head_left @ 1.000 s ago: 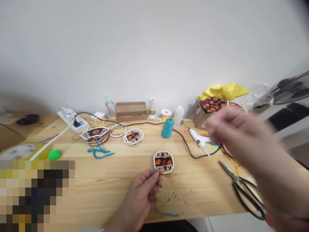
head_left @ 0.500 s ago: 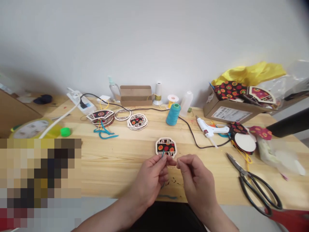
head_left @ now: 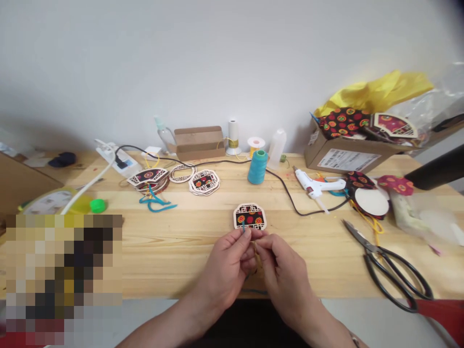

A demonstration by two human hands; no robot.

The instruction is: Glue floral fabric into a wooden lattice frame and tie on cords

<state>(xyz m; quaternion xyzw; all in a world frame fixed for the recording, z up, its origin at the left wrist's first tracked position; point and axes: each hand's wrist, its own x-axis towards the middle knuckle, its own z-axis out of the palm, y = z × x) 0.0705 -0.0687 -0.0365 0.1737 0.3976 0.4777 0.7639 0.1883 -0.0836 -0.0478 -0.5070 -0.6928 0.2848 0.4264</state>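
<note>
My left hand [head_left: 230, 258] is closed near the table's front edge, pinching a teal cord [head_left: 243, 225] whose end sticks up past the thumb. Close against it, my right hand [head_left: 284, 270] is closed too, its thumb and forefinger pinching a thin yellowish thread [head_left: 257, 257] by the left fingers. Just beyond both hands lies a wooden lattice piece [head_left: 250, 215] backed with dark flowered fabric. A teal strand [head_left: 254, 291] shows below the hands on the table edge. The inside of each grip is partly hidden by the fingers.
Large scissors [head_left: 377, 253] and a white glue gun [head_left: 316, 184] lie to the right. A teal thread cone [head_left: 257, 167] stands behind the lattice piece. Fan-shaped pieces [head_left: 150, 178] are stacked at left. A filled carton [head_left: 344, 159] sits back right. A black cable [head_left: 286, 191] crosses the table.
My right hand has moved left, closing the gap to my left hand. A yellowish thread now shows between them. The view has shifted slightly.
</note>
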